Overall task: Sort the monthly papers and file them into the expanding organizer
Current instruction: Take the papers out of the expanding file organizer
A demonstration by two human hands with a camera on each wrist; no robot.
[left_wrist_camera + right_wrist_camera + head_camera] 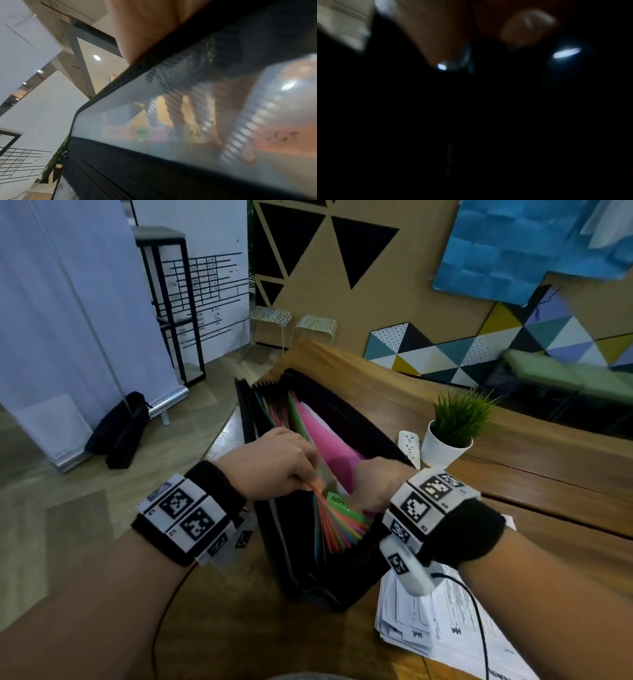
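The black expanding organizer (294,559) stands open on the wooden table (548,491), showing its coloured dividers (339,529). My left hand (308,474) curls over the front dividers and holds them toward the left. My right hand (359,491) reaches into the gap beside a green tab marked NOV (337,500), with a pink divider (329,440) behind it; its fingers are hidden inside. In the left wrist view the fingers (229,108) show blurred through the organizer's translucent window (120,121). The right wrist view is dark. A stack of white papers (428,621) lies under my right forearm.
A potted green plant (448,436) and a white power strip (409,446) stand just right of the organizer. A black cable (479,611) runs over the papers. The table's left edge is close to the organizer, with floor beyond it.
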